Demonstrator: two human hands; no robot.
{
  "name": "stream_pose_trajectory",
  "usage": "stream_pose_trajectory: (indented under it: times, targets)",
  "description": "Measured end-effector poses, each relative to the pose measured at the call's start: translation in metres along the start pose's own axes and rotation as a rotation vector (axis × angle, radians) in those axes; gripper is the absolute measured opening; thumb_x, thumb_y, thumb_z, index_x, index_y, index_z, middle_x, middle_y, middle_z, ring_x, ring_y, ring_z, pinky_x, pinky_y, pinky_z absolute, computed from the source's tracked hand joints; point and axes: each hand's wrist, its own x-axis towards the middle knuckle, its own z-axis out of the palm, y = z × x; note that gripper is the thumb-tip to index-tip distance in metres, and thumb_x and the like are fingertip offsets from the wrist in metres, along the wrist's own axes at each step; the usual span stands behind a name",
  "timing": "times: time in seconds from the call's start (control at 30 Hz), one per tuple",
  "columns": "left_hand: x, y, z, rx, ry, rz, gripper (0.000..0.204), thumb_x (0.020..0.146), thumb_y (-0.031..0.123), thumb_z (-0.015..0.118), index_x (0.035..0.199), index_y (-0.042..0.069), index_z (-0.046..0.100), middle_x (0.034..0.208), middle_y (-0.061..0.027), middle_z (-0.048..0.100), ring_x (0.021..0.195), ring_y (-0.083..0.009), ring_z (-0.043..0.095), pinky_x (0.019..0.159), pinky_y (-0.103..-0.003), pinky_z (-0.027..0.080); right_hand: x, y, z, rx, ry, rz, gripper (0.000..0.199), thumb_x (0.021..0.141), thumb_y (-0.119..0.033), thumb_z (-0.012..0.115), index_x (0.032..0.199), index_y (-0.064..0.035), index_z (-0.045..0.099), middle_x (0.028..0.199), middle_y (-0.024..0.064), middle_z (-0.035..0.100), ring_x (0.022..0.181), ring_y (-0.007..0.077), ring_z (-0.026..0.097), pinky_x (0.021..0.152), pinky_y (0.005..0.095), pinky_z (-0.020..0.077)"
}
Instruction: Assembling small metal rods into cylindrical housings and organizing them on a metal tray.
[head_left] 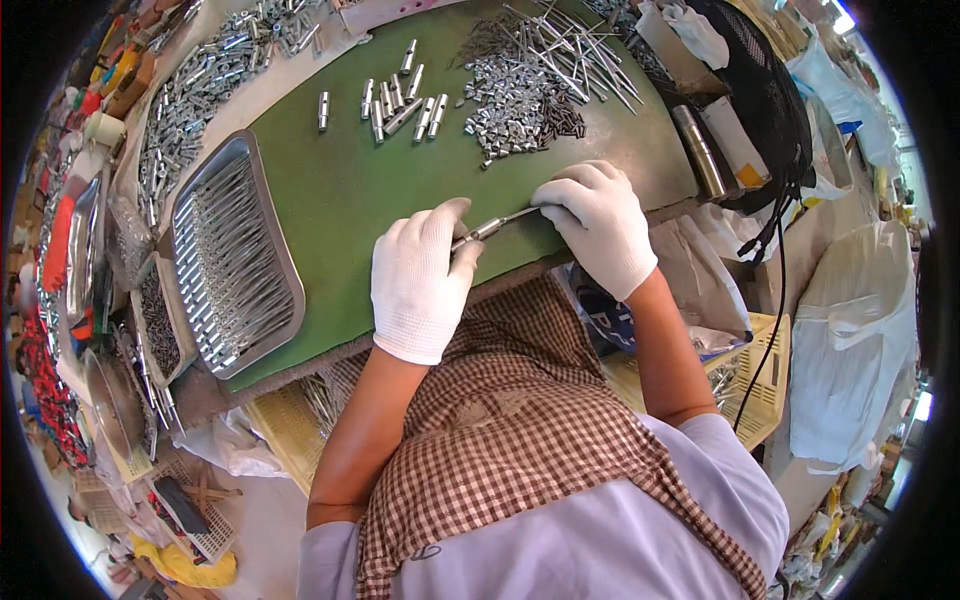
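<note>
Both my hands wear white knit gloves and meet over the near part of a green work mat (330, 210). My left hand (420, 275) pinches a short shiny metal cylinder (487, 229) between thumb and fingers, and part of it is hidden by the glove. From the cylinder's right end a thin metal rod (518, 214) runs toward my right hand (600, 220). The fingers of that hand are closed on the rod's far end. On the mat beyond lie several loose metal cylinders (387, 100), a pile of small silver pieces (505, 108), dark screws (566, 120) and long thin rods (590, 60).
At the left, a metal tray (298, 300) carries rows of rods with cylinder ends. Behind it spreads a heap of metal parts (185, 125). A thick metal tube (698, 150) and a black mesh bag (765, 90) sit at the right. A yellow crate (765, 385) stands below the table edge.
</note>
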Motion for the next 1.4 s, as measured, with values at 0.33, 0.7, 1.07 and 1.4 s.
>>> stream_pose_trajectory:
  times: [0.33, 0.7, 1.07, 1.4]
  targets:
    - [-0.002, -0.003, 0.004, 0.058, 0.085, 0.121, 0.013, 0.08, 0.011, 0.073, 0.093, 0.008, 0.068, 0.09, -0.0094, 0.065, 0.085, -0.0324, 0.062, 0.078, -0.043, 0.047, 0.007, 0.002, -0.001, -0.005, -0.04, -0.006, 0.013, 0.08, -0.009, 0.07, 0.091, -0.0148, 0.069, 0.094, 0.0045, 0.067, 0.097, 0.03, 0.062, 0.089, 0.0426, 0.0475]
    - [-0.002, -0.005, 0.005, 0.048, 0.069, 0.138, 0.015, 0.08, 0.011, 0.073, 0.094, 0.008, 0.068, 0.089, -0.0091, 0.065, 0.084, -0.0319, 0.062, 0.076, -0.044, 0.047, 0.025, 0.023, -0.002, 0.111, 0.12, 0.238, 0.01, 0.081, -0.011, 0.072, 0.091, -0.0089, 0.072, 0.092, 0.012, 0.068, 0.093, 0.0328, 0.064, 0.085, 0.0406, 0.0505]
    - [0.0, -0.004, 0.004, 0.016, 0.056, 0.074, 0.024, 0.078, 0.011, 0.073, 0.101, 0.006, 0.067, 0.086, -0.0107, 0.065, 0.081, -0.032, 0.062, 0.074, -0.044, 0.048, 0.036, 0.011, 0.002, -0.171, -0.08, 0.164, 0.008, 0.085, -0.01, 0.066, 0.092, -0.0102, 0.065, 0.088, 0.0097, 0.066, 0.091, 0.0333, 0.063, 0.085, 0.0444, 0.0484]
    - [-0.001, -0.004, 0.002, 0.016, 0.082, 0.159, 0.015, 0.079, 0.011, 0.074, 0.092, 0.006, 0.068, 0.089, -0.0114, 0.065, 0.083, -0.0342, 0.062, 0.075, -0.045, 0.048, 0.024, -0.025, 0.007, 0.163, -0.175, -0.061, 0.019, 0.077, -0.007, 0.067, 0.096, -0.0093, 0.063, 0.091, 0.0075, 0.068, 0.091, 0.0307, 0.064, 0.087, 0.0409, 0.0473]
